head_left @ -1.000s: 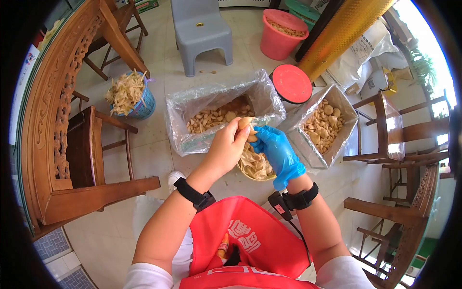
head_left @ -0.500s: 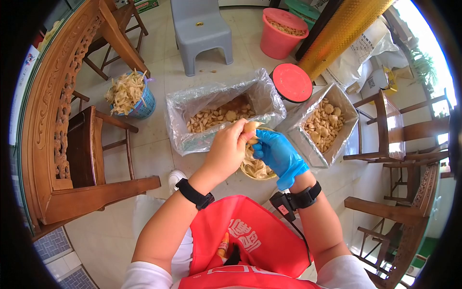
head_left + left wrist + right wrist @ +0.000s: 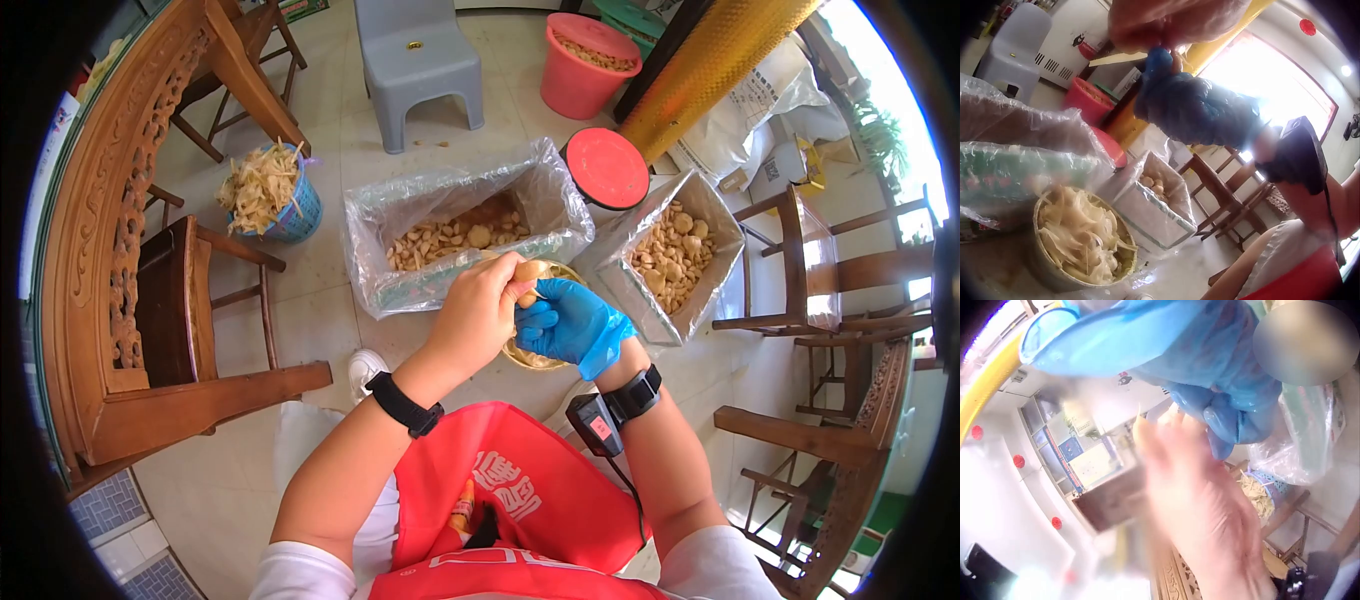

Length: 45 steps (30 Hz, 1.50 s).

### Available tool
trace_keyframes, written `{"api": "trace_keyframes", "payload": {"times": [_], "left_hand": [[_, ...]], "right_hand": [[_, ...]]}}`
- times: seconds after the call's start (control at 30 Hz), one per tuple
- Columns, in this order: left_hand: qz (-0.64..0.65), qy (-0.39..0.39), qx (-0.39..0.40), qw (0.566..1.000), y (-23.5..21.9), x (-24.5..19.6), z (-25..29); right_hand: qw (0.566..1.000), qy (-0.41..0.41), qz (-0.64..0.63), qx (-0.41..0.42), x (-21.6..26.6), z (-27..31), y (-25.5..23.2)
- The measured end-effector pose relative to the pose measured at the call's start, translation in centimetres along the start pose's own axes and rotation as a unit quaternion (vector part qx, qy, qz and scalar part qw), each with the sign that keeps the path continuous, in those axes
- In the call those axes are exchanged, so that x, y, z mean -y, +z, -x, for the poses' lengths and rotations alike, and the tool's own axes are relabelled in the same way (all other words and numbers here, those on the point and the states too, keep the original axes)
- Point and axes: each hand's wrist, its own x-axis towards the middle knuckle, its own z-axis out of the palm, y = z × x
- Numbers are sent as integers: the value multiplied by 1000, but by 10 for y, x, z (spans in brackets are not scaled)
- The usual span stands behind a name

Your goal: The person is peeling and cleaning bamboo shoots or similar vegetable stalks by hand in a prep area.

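Bare, my left hand (image 3: pixel 478 312) pinches a pale tan, rounded piece of produce (image 3: pixel 531 271) between thumb and fingers. Its exact kind cannot be told. My right hand (image 3: pixel 574 325), in a blue plastic glove, has curled fingers and pinches at the near side of the same piece. Both hands meet above a round tub (image 3: pixel 1041 259) heaped with cream-coloured peelings (image 3: pixel 1082 234), mostly hidden under the hands in the head view. Just beyond stands a plastic-lined box (image 3: pixel 375 285) with small pale pieces (image 3: pixel 432 241) in it.
A second lined box (image 3: pixel 640 310) with pale pieces stands at the right, beside a red round lid (image 3: pixel 607 168). A blue basket (image 3: pixel 300 215) of peelings is at the left. Farther back are a grey plastic chair (image 3: pixel 425 75) and a pink bucket (image 3: pixel 578 88). Wooden furniture (image 3: pixel 200 405) flanks both sides.
The gloved hand has turned and drawn slightly down, its fingers now curled more tightly below the piece. The left hand keeps hold of the piece, which shows rounder and moves slightly lower.
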Motion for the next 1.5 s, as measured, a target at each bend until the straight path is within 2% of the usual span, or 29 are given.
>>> {"api": "trace_keyframes", "payload": {"times": [0.1,0.17,0.3,0.37,0.4,0.47,0.5,0.57,0.6,0.67,0.7,0.77,0.9,1.2,1.27,1.3,1.4,1.47,1.5], "left_hand": [[-43,41,-6,998,0,-1,0],[-110,101,0,989,0,-1,0],[-160,135,37,977,-6,-10,1],[-199,235,-10,952,-5,-7,-2],[-199,234,-11,952,-7,-11,-2],[-233,271,-45,933,-17,-22,-4],[-232,272,-44,933,-21,-21,-5],[-222,216,-117,944,-31,-17,-9],[-221,215,-119,944,-31,-14,-9],[-131,6,-100,986,-29,-3,-9],[-96,-20,-91,991,-26,1,-9],[-80,-28,-82,993,-21,6,-8],[-69,-66,-40,995,-19,8,-6],[-94,-46,-48,993,-15,14,-6],[-106,-48,-44,992,-14,14,-5],[-118,-50,-41,991,-13,14,-5],[-107,-93,-15,990,-15,4,-6],[-117,-66,-24,991,-13,10,-5],[-126,-40,-32,991,-12,11,-5]], "right_hand": [[1000,23,-20,-2,2,-3,-3],[999,19,-32,-4,3,-4,-1],[999,4,-32,-10,0,-3,0],[997,-39,-34,-58,-5,5,13],[997,-39,-34,-58,-2,1,4],[987,-114,70,-92,8,-7,-21],[987,-115,69,-92,12,-2,-19],[996,-62,-58,-4,19,8,-9],[997,-61,-56,-5,18,8,-5],[985,-142,86,-48,14,7,1],[985,-144,85,-47,12,7,5],[965,-190,174,-56,10,9,11],[965,-209,147,-50,13,0,2],[961,-221,162,-38,9,4,5],[949,-269,133,-93,3,5,14],[949,-269,133,-93,2,6,18],[928,-291,204,-110,0,9,27],[842,-376,355,-157,-1,11,29],[842,-376,355,-157,-2,13,34]]}}
